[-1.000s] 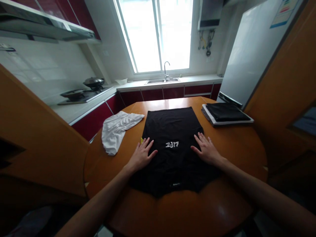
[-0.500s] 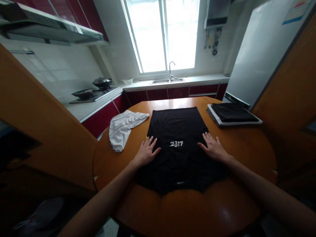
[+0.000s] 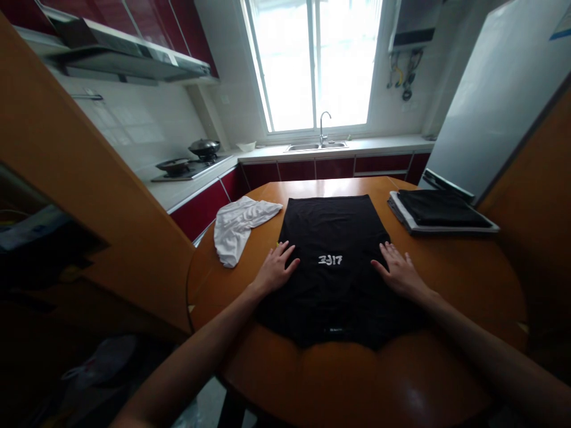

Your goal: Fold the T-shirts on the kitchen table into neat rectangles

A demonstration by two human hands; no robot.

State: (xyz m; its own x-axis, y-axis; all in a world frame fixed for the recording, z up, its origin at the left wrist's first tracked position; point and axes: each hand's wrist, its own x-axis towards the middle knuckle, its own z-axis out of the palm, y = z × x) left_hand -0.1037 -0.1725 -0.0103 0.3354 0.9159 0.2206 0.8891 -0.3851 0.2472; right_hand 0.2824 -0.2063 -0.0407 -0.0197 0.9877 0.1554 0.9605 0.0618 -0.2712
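Observation:
A black T-shirt (image 3: 334,229) lies spread on the wooden table (image 3: 348,380), its hem at the far side and its collar towards me. White lettering on its chest appears upside down from here. My left hand (image 3: 275,268) rests flat on the shirt's left edge, fingers stretched out. On the opposite edge lies my right hand (image 3: 399,270), palm down with the fingers apart. Neither hand grips the cloth. The sleeves are partly hidden under my forearms.
A crumpled white garment (image 3: 243,223) lies left of the shirt. Folded clothes (image 3: 441,209), black over white and grey, are stacked at the right. Beyond the table are a counter with a sink (image 3: 307,147), a stove (image 3: 191,169) and a fridge (image 3: 477,107).
The camera view has turned slightly left, so everything sits further right in the picture. Both hands stay flat on the shirt's edges, and the shirt lies as before.

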